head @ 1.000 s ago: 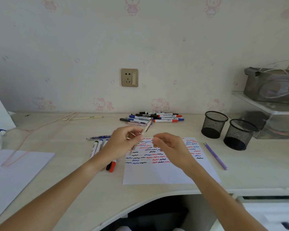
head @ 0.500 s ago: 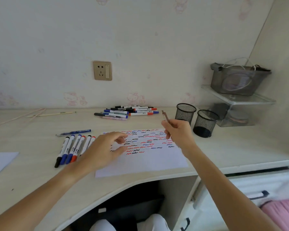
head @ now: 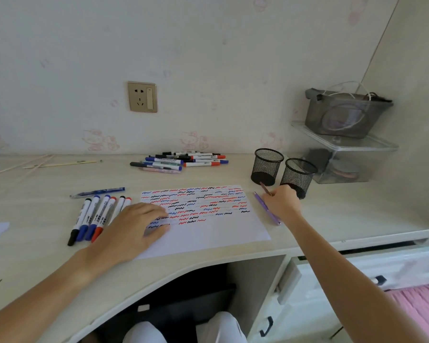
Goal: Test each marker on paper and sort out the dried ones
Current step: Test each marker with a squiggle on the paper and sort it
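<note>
Fingers of right hand (head: 280,203) pinch thin pen (head: 265,188); left hand (head: 131,230) flat on paper (head: 208,233).

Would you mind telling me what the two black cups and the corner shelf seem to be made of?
Cups: likely black-coated metal mesh; the desk shows through their fine grid walls. Shelf: probably clear glossy plastic or acrylic; things beneath show through it.
</note>
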